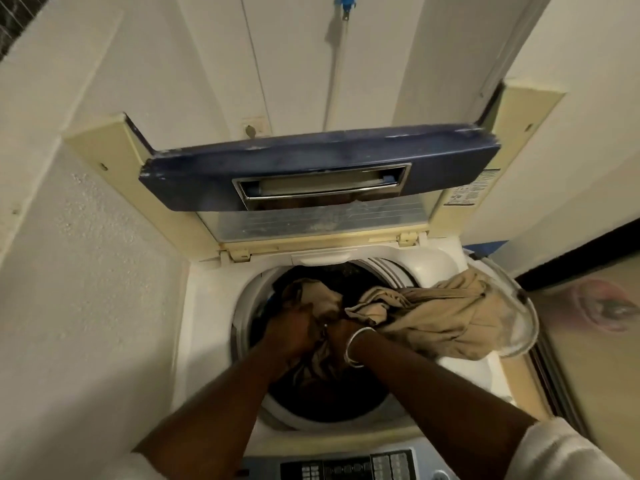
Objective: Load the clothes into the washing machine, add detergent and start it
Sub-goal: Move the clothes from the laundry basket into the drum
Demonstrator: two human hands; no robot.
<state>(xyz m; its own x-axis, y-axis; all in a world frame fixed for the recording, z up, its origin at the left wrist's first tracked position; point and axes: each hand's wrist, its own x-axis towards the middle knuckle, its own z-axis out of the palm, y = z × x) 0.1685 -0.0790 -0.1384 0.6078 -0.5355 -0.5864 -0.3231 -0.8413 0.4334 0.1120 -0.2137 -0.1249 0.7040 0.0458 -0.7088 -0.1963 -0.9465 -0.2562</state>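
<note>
left hand (291,332): curled, gripping tan garment (433,317) | right hand (337,336): gripping it too, over drum (329,407)

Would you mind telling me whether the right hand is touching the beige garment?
Touching. The head view shows the right hand gripping a fold of the garment, its fingers sunk into the cloth with no gap.

Blue clip (344,2) high on white wall (104,220); black skirting (571,251) right.
</note>
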